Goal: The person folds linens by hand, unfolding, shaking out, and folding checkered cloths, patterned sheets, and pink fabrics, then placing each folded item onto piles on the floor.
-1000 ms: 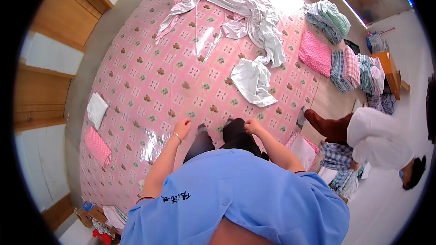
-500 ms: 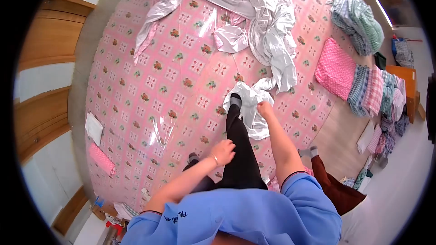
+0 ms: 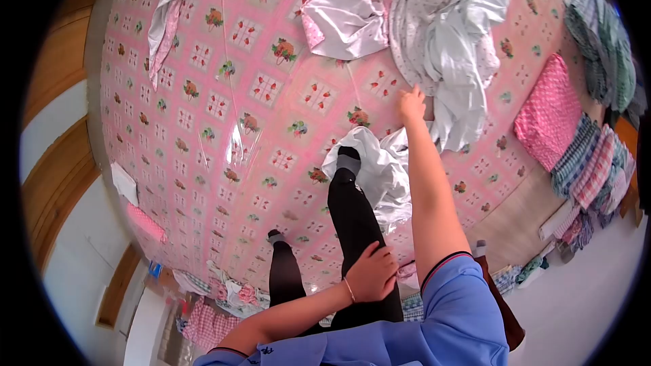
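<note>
My right hand [image 3: 411, 105] reaches forward, low over the floor at the left edge of a crumpled white sheet [image 3: 461, 88]. Its fingers look loosely parted with nothing between them; whether the tips touch the cloth I cannot tell. My left hand [image 3: 371, 274] lies on my bent leg [image 3: 356, 217], fingers stretched out and holding nothing. Under my front foot [image 3: 349, 157] a bunched white part of the cloth [image 3: 383, 183] lies on the floor. Beyond my right hand is a folded-over white piece with pink dotted edges [image 3: 349, 27].
Pink patterned plastic sheeting [image 3: 264, 88] covers the floor. At the right are a pink dotted bundle [image 3: 549, 112], a green checked heap [image 3: 600, 44] and rows of folded checked cloths [image 3: 590, 163]. A pink folded cloth [image 3: 146, 222] lies at the left. A person's brown-clothed leg [image 3: 502, 305] shows behind my right arm.
My right hand has moved forward from the bunched cloth by my foot to the larger sheet. My left hand has come down onto my leg. The view has moved closer to the floor.
</note>
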A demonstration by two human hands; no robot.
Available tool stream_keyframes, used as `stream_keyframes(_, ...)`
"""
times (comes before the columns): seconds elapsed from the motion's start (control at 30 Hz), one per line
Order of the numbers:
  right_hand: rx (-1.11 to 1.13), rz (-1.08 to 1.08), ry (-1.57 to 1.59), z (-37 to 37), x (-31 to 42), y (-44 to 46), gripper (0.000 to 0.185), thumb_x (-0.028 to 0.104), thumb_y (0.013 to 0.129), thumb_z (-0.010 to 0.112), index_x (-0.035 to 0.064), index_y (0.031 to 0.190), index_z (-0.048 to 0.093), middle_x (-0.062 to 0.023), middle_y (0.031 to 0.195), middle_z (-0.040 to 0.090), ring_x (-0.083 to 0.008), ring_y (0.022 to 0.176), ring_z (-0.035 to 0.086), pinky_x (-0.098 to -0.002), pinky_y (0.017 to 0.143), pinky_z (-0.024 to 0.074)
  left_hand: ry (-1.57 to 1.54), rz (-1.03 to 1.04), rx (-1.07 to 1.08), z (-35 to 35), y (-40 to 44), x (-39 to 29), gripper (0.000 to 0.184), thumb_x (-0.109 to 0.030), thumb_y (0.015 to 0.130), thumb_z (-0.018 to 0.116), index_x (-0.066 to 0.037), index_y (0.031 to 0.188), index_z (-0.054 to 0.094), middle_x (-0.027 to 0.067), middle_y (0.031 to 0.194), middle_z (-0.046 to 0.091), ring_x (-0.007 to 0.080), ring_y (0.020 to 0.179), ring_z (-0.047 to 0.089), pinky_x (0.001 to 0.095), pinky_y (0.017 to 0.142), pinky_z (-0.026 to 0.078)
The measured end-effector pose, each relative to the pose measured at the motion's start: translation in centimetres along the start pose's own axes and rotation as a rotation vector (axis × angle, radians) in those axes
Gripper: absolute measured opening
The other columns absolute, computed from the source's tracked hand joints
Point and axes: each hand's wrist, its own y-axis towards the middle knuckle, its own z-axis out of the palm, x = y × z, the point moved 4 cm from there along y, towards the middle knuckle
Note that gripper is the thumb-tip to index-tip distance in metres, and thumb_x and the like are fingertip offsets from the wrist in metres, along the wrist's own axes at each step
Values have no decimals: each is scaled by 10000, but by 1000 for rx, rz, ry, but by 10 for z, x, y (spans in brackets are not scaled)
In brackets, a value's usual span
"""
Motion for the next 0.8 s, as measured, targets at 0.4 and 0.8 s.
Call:
stream_keyframes(0.4,-217,-11,549,-34,-13,67,303,94,676,557,42,973,586,-131,1021,555,-269,943,530,-308,845,396,-30,1,-11,-24,14,3,263,-142,669,514,-55,917,518,67,1004,489,229,1068,409,436,934,264)
stream_keyframes(0.8,-413,-55,63,23,-7,73,193,107,668,577,50,850,607,-140,1170,435,-295,1081,421,-409,837,397,-69,47,10,-14,27,11,233,-124,666,504,-33,880,521,89,986,488,254,1076,393,438,938,265)
